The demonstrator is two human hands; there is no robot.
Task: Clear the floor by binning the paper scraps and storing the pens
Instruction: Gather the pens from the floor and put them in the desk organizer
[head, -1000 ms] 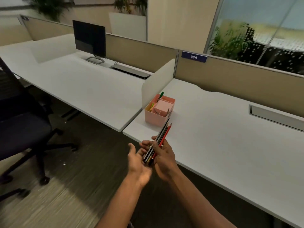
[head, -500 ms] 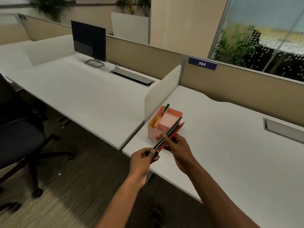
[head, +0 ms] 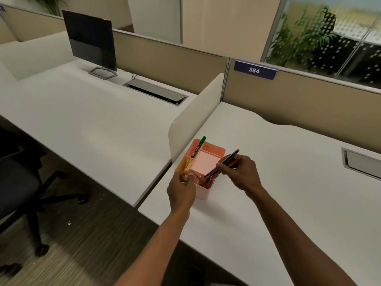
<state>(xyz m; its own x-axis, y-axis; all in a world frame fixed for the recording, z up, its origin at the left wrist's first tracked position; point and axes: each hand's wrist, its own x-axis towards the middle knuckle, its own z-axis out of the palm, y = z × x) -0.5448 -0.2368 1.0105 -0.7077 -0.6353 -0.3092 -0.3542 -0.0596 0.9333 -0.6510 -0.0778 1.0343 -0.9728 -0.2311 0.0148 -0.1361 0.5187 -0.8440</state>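
Note:
A pink desk organiser [head: 215,150] stands near the front left corner of the right-hand white desk [head: 288,182]. A green marker [head: 199,146] and neon sticks poke out of its left compartments. My right hand [head: 240,172] grips a bundle of pens [head: 223,163], tilted, with the lower ends over the organiser's near compartment. My left hand [head: 181,189] rests against the organiser's near left corner, fingers curled; what it holds is hidden. Small white paper scraps [head: 69,222] lie on the dark carpet under the left desk.
A cream divider panel [head: 195,116] separates the two desks. The left desk carries a black monitor [head: 90,41] and a cable tray [head: 156,91]. A black office chair [head: 18,182] stands on the carpet at left. Beige partitions run behind, one labelled 384.
The view has moved closer to the desk. My right hand carried the pen bundle forward over the organiser. My left hand let go of the bundle and went to the organiser's corner.

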